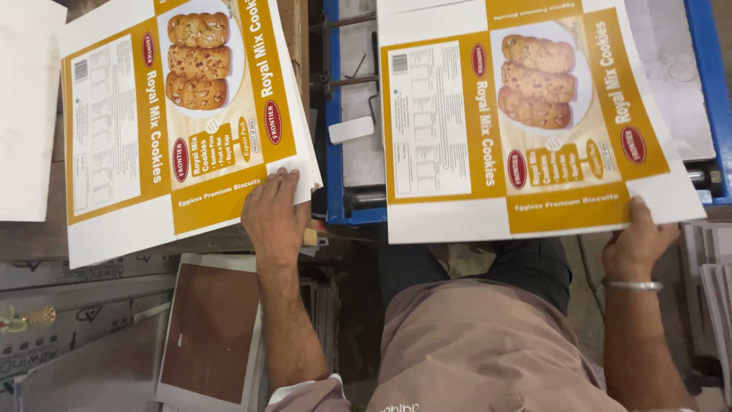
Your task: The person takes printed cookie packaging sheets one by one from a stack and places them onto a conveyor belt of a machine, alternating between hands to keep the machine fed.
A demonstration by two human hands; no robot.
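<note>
Blue-framed machine bed [333, 114] with a grey metal top, bearing a printed yellow-and-white carton sheet [526, 122] that overhangs its near edge. Beside it a dark wooden bench [38, 238], carrying a stack of like printed sheets [179, 114] and a plain white sheet [27, 107] at the far left
</note>
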